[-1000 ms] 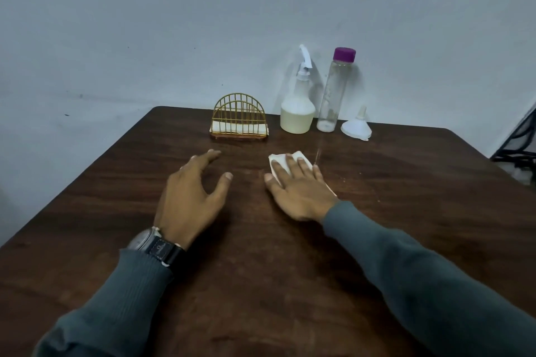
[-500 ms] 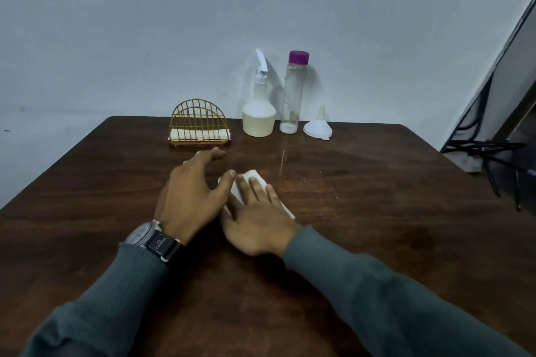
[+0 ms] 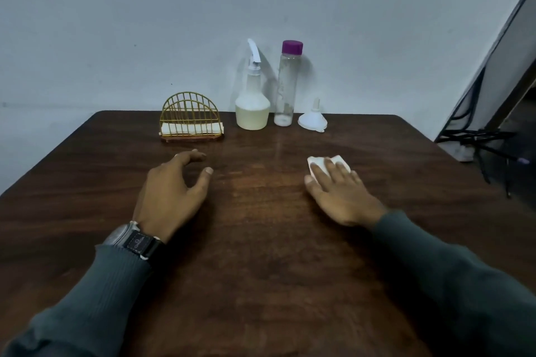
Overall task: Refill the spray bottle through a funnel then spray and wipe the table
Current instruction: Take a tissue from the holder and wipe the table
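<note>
Right hand [image 3: 342,197] is pressing flat fingers [image 3: 333,171] on the tissue [image 3: 317,162], right of frame centre, left hand [image 3: 171,194] resting loosely spread on the worktop [image 3: 261,269]; tissue risking bunching or tearing if pressure goes uneven.

Dark wood table [image 3: 261,269]. Back edge, left to right: gold wire napkin holder [image 3: 190,118], spray bottle [image 3: 251,107], purple-capped clear bottle [image 3: 287,87], white funnel [image 3: 313,120] sitting spout-up. Folded white tissue [image 3: 317,161] lies nearer, right side.
</note>
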